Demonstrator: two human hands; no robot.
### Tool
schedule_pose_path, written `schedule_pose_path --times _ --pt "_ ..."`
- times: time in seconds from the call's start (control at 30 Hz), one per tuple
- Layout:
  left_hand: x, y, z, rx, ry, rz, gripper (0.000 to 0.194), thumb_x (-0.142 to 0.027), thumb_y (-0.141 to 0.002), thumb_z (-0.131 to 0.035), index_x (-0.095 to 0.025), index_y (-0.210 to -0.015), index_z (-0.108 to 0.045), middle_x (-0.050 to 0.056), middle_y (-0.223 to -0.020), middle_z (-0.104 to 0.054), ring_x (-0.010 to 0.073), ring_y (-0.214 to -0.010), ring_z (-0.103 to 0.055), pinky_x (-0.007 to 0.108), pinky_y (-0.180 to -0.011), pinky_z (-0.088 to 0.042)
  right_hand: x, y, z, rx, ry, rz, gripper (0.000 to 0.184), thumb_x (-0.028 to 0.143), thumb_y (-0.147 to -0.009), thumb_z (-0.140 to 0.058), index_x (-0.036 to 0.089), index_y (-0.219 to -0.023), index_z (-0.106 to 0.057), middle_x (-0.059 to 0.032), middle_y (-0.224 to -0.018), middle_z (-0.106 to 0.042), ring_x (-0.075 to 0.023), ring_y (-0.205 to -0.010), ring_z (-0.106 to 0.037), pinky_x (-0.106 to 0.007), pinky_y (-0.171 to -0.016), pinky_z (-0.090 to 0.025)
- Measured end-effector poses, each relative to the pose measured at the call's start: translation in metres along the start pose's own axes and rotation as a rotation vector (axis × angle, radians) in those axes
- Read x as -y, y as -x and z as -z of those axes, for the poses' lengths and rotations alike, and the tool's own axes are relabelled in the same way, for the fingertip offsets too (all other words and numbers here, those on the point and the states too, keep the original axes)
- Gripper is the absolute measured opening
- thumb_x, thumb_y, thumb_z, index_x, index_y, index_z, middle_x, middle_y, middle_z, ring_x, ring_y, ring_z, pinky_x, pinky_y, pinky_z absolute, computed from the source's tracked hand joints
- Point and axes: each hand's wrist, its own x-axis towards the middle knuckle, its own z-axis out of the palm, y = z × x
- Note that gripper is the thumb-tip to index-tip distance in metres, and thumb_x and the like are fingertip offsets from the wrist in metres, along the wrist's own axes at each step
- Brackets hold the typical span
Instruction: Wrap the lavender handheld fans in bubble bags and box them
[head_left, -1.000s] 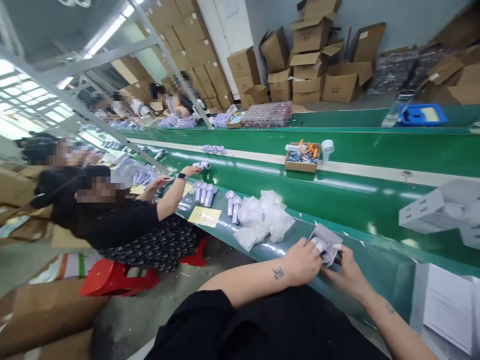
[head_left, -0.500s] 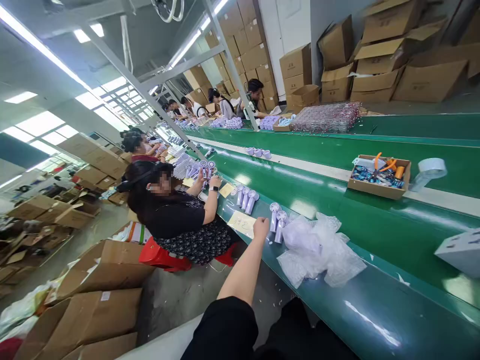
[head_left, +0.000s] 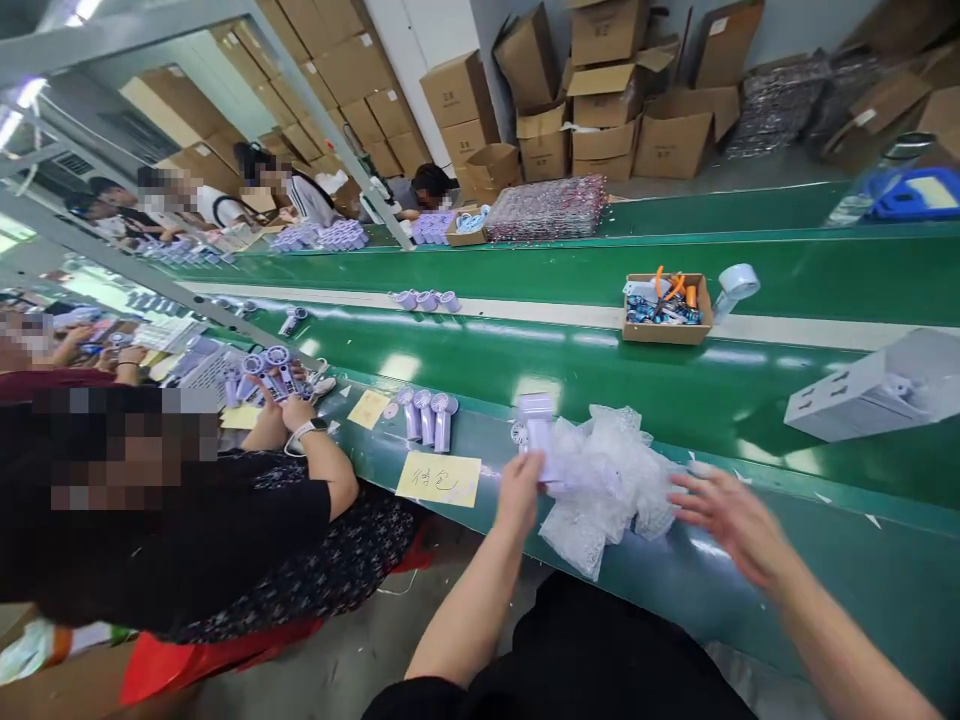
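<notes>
My left hand (head_left: 519, 492) is closed around the handle of a lavender handheld fan (head_left: 537, 425), held up over the bench edge. The round grille of a second fan (head_left: 518, 433) shows just behind it, the rest hidden. To the right lies a crumpled heap of clear bubble-wrap bags (head_left: 611, 480). My right hand (head_left: 727, 515), slightly blurred, hovers by the heap's right side with fingers spread and nothing in it. Left of my left hand, a yellow handwritten note (head_left: 437, 478) lies flat on the bench. Several lavender fans (head_left: 425, 418) stand in a row behind that note.
A co-worker (head_left: 292, 440) sits close on my left, holding fans. Across the green belt are a carton of small parts with orange-handled pliers (head_left: 667, 310), a tape roll (head_left: 739, 283) and a white box (head_left: 862, 390). Lavender pieces (head_left: 427, 300) sit along the belt's white strip.
My left hand has taken hold of a fan and raised it. My right hand has come into view at the right. The view has turned to the right and downward.
</notes>
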Motion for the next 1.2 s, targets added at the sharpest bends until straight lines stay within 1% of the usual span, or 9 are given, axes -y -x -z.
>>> schedule_pose_path --times 0.17,0.33,0.47,0.6,0.73,0.83,1.03,1.1,1.2 --pt "-0.020 0.020 -0.072 0.556 -0.169 -0.213 0.040 -0.047 -0.086 -0.045 -0.012 -0.082 -0.065 0.005 -0.072 -0.062 0.0153 -0.069 -0.058 0.028 -0.066 -0.049 -0.015 -0.014 -0.051 0.020 -0.300 -0.055 0.042 0.058 -0.073 -0.061 0.021 -0.092 -0.062 -0.0097 -0.090 -0.069 -0.0256 -0.083 -0.066 -0.041 -0.076 -0.055" --pt "-0.071 -0.074 -0.088 0.444 -1.020 -0.585 0.035 -0.020 -0.078 -0.060 -0.022 -0.112 -0.060 0.012 -0.140 -0.039 0.0324 -0.133 -0.027 0.052 -0.103 -0.032 0.002 0.010 0.011 -0.116 -0.353 -0.039 0.033 0.035 -0.065 -0.076 0.022 -0.093 -0.063 -0.0035 -0.081 -0.068 -0.0189 -0.067 -0.064 -0.030 -0.060 -0.056" --pt "-0.109 -0.108 -0.116 0.617 -1.170 -0.801 0.010 -0.019 -0.076 -0.060 -0.018 -0.084 -0.065 0.010 -0.128 -0.051 0.0303 -0.131 -0.032 0.051 -0.104 -0.031 -0.005 0.048 0.044 -0.146 -0.409 -0.193 0.038 0.028 -0.058 -0.081 0.021 -0.091 -0.064 -0.0045 -0.077 -0.068 -0.0200 -0.063 -0.064 -0.031 -0.057 -0.056" --pt "-0.128 -0.060 -0.159 0.570 -0.865 -1.218 0.007 -0.019 -0.076 -0.056 -0.016 -0.080 -0.062 0.011 -0.107 -0.060 0.0235 -0.116 -0.047 0.041 -0.101 -0.038 -0.007 0.078 0.048 -0.018 -0.632 -0.139 0.042 0.032 -0.053 -0.083 0.023 -0.090 -0.066 -0.0058 -0.079 -0.067 -0.0194 -0.065 -0.061 -0.029 -0.050 -0.053" --pt "-0.097 0.021 -0.191 0.705 -0.782 -1.484 0.014 -0.024 -0.081 -0.054 -0.018 -0.085 -0.065 0.012 -0.129 -0.049 0.0262 -0.119 -0.042 0.043 -0.099 -0.039 0.005 0.084 0.060 0.038 -0.743 -0.046 0.045 0.035 -0.046 -0.085 0.023 -0.085 -0.067 -0.0044 -0.076 -0.064 -0.0178 -0.062 -0.058 -0.024 -0.041 -0.047" --pt "-0.048 0.059 -0.207 0.811 -0.781 -1.311 0.020 -0.031 -0.085 -0.052 -0.020 -0.091 -0.068 0.011 -0.129 -0.049 0.0275 -0.119 -0.041 0.044 -0.098 -0.039 -0.003 0.074 0.088 -0.044 -0.672 -0.082 0.038 0.033 -0.053 -0.082 0.021 -0.086 -0.067 -0.0041 -0.077 -0.065 -0.0184 -0.067 -0.060 -0.027 -0.048 -0.051" --pt "0.034 0.069 -0.256 0.726 -0.553 -0.203 0.038 -0.041 -0.089 -0.044 -0.011 -0.082 -0.067 0.005 -0.074 -0.060 0.0145 -0.072 -0.057 0.027 -0.067 -0.048 -0.054 0.063 0.144 -0.178 -0.549 -0.188 0.030 0.027 -0.063 -0.077 0.020 -0.090 -0.064 -0.0035 -0.080 -0.067 -0.0186 -0.070 -0.063 -0.031 -0.061 -0.056" --pt "0.040 0.067 -0.270 0.621 -0.548 -0.091 0.024 -0.032 -0.084 -0.054 -0.012 -0.091 -0.063 0.001 -0.068 -0.058 0.0126 -0.064 -0.055 0.025 -0.062 -0.046 -0.054 0.068 0.153 -0.154 -0.518 -0.205 0.032 0.027 -0.063 -0.077 0.020 -0.091 -0.063 -0.0025 -0.078 -0.066 -0.0171 -0.066 -0.062 -0.031 -0.062 -0.055" --pt "0.031 0.067 -0.284 0.542 -0.684 -0.303 0.029 -0.015 -0.075 -0.060 -0.017 -0.103 -0.059 -0.001 -0.074 -0.060 0.0132 -0.068 -0.055 0.027 -0.069 -0.047 -0.038 0.078 0.162 -0.090 -0.417 -0.212 0.045 0.027 -0.063 -0.078 0.023 -0.104 -0.060 -0.0006 -0.083 -0.064 -0.0150 -0.065 -0.060 -0.030 -0.060 -0.054"
